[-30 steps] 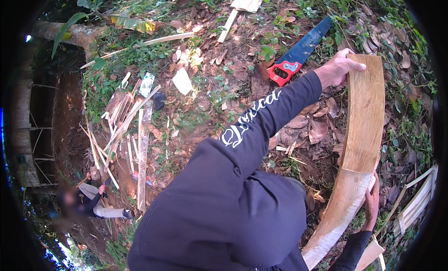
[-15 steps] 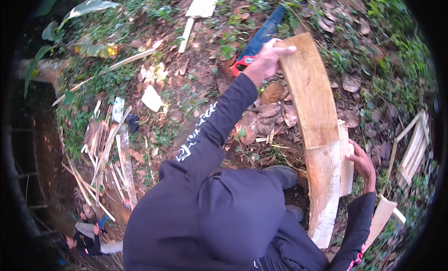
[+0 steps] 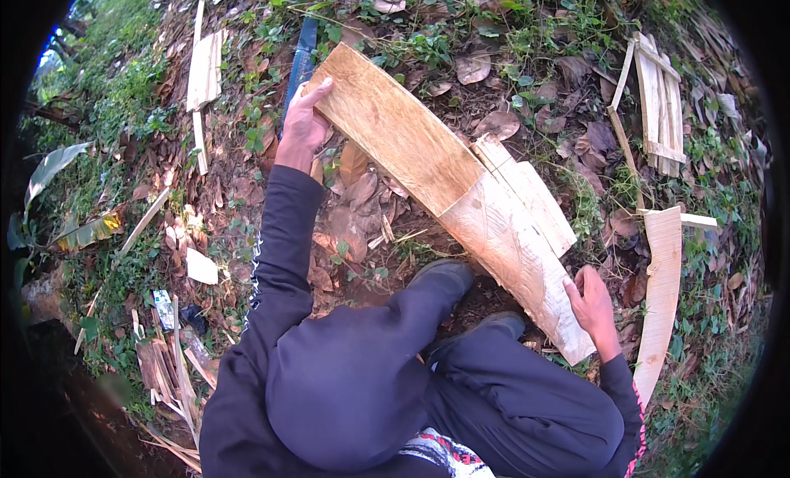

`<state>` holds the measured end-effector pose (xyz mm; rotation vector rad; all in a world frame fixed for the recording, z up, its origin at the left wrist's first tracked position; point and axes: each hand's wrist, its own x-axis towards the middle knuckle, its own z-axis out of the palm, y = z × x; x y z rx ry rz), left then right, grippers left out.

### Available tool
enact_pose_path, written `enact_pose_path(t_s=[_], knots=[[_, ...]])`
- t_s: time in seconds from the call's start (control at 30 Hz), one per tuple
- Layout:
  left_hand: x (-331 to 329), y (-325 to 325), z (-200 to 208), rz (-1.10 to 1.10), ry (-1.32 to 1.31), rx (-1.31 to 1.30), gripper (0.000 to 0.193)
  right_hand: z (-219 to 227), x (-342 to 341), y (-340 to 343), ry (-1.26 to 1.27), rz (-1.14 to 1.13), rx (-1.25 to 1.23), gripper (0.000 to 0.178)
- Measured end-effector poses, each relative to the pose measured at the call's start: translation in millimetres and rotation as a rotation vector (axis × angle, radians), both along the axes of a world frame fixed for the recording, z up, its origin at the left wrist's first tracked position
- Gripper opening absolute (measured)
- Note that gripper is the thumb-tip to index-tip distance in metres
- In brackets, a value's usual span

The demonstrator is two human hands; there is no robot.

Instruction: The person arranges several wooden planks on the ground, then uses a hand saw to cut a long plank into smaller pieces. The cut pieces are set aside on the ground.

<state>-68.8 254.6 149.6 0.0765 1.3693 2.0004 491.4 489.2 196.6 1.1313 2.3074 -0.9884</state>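
Observation:
A long, slightly curved-looking wooden board (image 3: 403,132) slants across in front of me, its upper-left half darker and smooth, its lower-right half paler and rough. My left hand (image 3: 306,128) grips the upper-left end, thumb over the top face. At the lower-right end, my right hand (image 3: 594,309) has its fingers bent against the board's edge; part of its grip is hard to make out. A shorter pale wood piece (image 3: 539,206) sits along the board's far edge, partly covered by it. Behind my left hand lies a saw (image 3: 301,62) with a blue blade, its handle hidden.
A pale plank (image 3: 662,289) lies to the right, with a bundle of slats (image 3: 658,107) beyond it. Wood offcuts (image 3: 164,371) are piled at the left. Another pale board (image 3: 206,70) lies at the far left. Dry leaves and weeds cover the ground around my boots (image 3: 444,280).
The board has turned from nearly upright in view to a slant, its far end now further left. My right hand has shifted from the shorter piece toward the board's near end. The view has turned.

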Motion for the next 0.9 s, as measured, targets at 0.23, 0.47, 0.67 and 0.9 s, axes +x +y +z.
enact_pose_path(t_s=[0.23,0.47,0.67,0.9], knots=[[-5,30,-3,-0.035,0.02,-0.049,0.041,-58,78,-23,0.353,-0.257,0.297,0.03],[-18,53,-30,-0.051,-0.004,-0.052,0.037,-34,77,3,0.223,-0.356,0.143,0.03],[-19,62,-61,-0.021,-0.033,-0.005,0.043,-47,68,15,0.221,-0.321,0.159,0.024],[-12,60,-52,-0.026,-0.014,-0.053,0.041,-15,-8,36,0.507,0.131,0.208,0.041]])
